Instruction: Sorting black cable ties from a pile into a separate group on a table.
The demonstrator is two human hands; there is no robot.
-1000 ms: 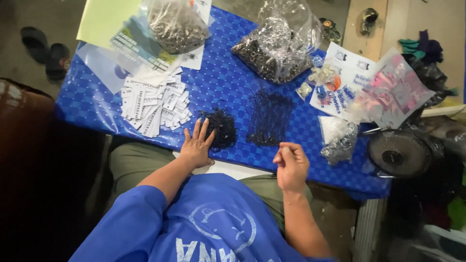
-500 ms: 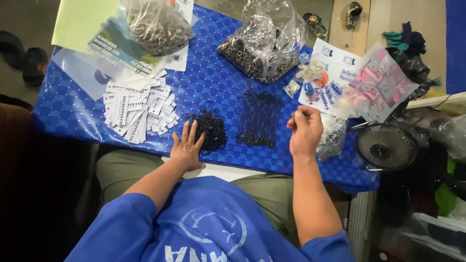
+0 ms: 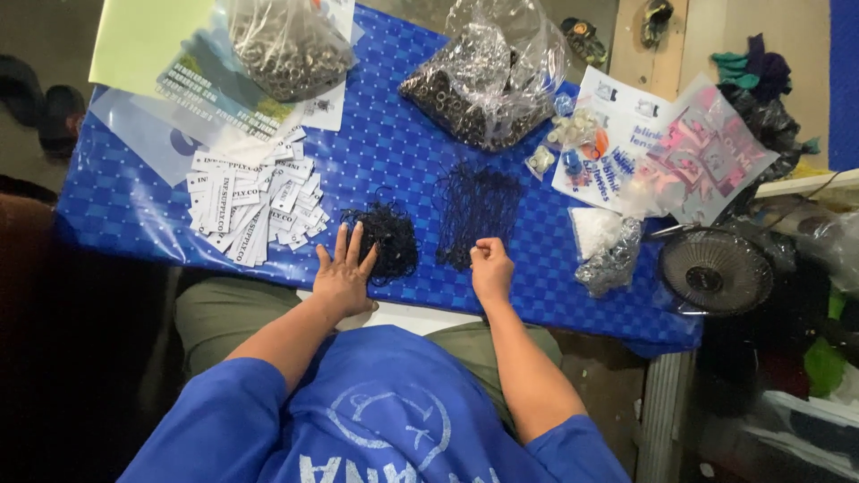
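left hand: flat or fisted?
Flat. The left hand lies palm down, fingers spread, on the blue table, fingertips touching the black tangled pile.

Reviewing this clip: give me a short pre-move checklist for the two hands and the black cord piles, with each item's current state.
1. Left hand flat on table, fingers spread, beside the tangled black pile: ok.
2. Right hand closed at the near edge of the straight black cords: ok.
3. Cord actually pinched in right hand: cannot tell.
4. The two black piles apart: ok.
5. White tags clear of both hands: ok.
6. Blue table cover bare between the hands: ok.
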